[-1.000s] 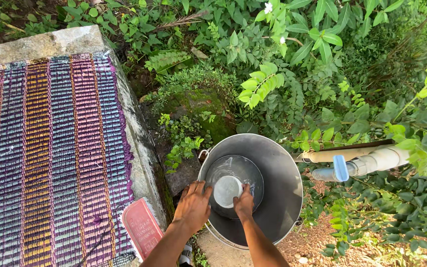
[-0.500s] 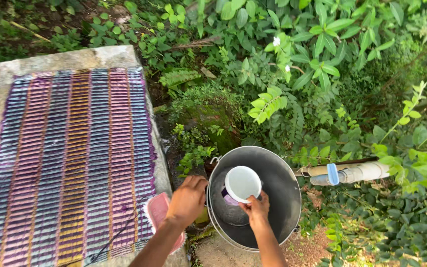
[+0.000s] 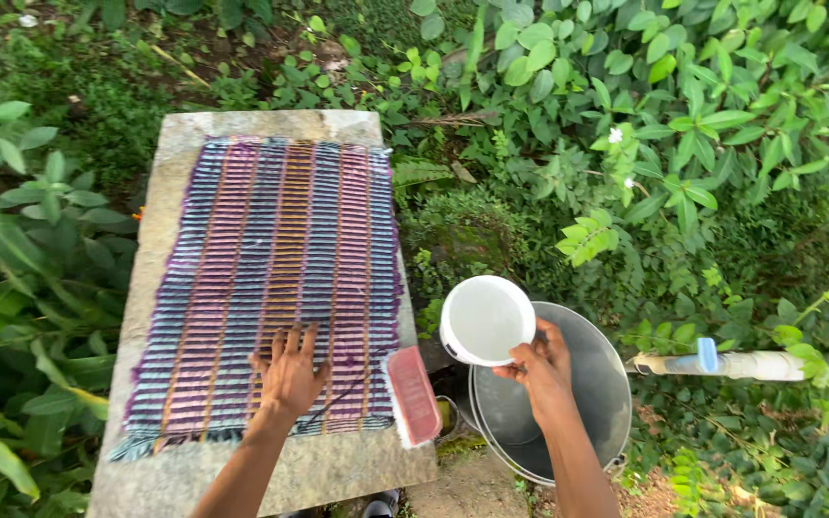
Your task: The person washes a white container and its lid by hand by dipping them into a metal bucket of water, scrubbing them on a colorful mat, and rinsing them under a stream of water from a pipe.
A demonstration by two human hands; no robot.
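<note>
My right hand [image 3: 541, 369] grips a white plastic mug [image 3: 485, 320] by its side, holding it up over the left rim of a large metal bucket [image 3: 595, 395]. My left hand [image 3: 290, 372] lies flat, fingers spread, on a wet striped mat [image 3: 271, 278] of purple, pink, blue and yellow bands. The mat is spread out on a stone slab [image 3: 175, 173]. A pink scrub brush [image 3: 414, 393] rests on the slab's right edge, between my two hands.
A pale pipe with a blue tap handle [image 3: 712, 363] sticks out over the bucket from the right. Dense green plants surround the slab on the left, back and right. Bare sandy ground shows below the bucket.
My right hand lifted the mug out of the bucket and up to the left. My left hand left the bucket rim and settled on the mat. The view swung left.
</note>
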